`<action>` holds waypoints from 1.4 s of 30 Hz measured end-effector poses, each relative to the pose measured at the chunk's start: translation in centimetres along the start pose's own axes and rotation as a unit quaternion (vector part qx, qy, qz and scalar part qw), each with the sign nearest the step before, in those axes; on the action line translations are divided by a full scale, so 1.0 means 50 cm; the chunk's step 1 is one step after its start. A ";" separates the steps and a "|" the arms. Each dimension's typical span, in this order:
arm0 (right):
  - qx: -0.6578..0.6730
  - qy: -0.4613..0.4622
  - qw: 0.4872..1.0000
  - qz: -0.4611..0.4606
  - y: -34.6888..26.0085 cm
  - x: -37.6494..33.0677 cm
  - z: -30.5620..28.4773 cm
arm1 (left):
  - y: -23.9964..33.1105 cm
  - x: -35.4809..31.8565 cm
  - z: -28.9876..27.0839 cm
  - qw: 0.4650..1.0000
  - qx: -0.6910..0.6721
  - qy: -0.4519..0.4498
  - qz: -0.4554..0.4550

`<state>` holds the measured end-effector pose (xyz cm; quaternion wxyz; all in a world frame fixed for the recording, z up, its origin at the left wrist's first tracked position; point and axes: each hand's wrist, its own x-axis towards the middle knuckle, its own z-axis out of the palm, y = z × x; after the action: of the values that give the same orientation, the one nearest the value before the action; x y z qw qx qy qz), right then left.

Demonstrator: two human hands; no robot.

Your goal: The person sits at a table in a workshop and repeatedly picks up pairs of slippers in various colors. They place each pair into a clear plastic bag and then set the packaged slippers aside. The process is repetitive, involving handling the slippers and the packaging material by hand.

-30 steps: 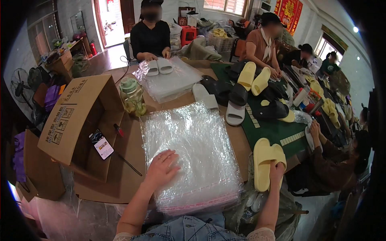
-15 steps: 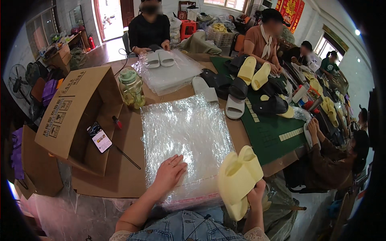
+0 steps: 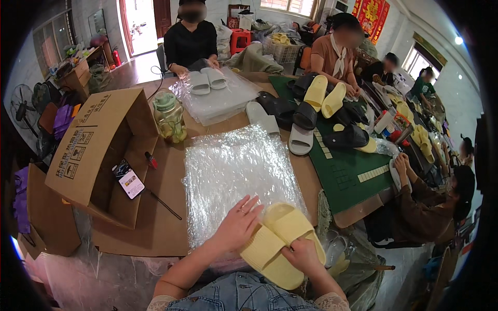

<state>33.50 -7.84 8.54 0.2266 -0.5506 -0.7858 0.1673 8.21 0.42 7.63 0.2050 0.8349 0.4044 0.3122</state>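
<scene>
A pair of pale yellow slide slippers (image 3: pixel 265 255) is held low over the front edge of the table, close to my body. My right hand (image 3: pixel 302 255) grips them, its fingers tucked in by the straps. Beside their left edge is my left hand (image 3: pixel 238 226), its fingers stretched out and a ring on one of them; whether it touches the slipper I cannot tell. Under and beyond both hands lies a stack of clear, shiny plastic bags (image 3: pixel 233 166), its near end partly hidden by the slippers and my left arm.
To the left stands an open cardboard box (image 3: pixel 98 155) with a phone (image 3: pixel 128 179) in it; a glass jar (image 3: pixel 169 118) is beyond. Grey, black and yellow slippers crowd the green mat (image 3: pixel 353 176) at right. Co-workers sit around the table; another bag stack (image 3: pixel 223 106) holds grey slippers (image 3: pixel 207 81).
My right hand has brought the slippers leftward and turned them flatter. My left hand has come off the bags and moved right, up to the slippers.
</scene>
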 end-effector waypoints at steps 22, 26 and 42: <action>-0.215 -0.066 0.966 -0.131 0.007 0.310 0.202 | 0.042 -0.049 -0.086 0.989 -0.054 -0.105 0.086; 0.022 0.107 0.994 0.005 -0.084 0.235 0.137 | -0.082 -0.009 -0.109 0.999 0.027 0.024 0.030; 0.150 0.032 0.978 0.142 -0.040 0.208 0.209 | -0.236 -0.012 -0.047 0.985 -0.048 0.134 -0.102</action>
<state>23.24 1.15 2.55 0.3058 -0.6213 -0.6578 0.2962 -0.14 7.10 2.12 0.2198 0.7293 0.4955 0.4175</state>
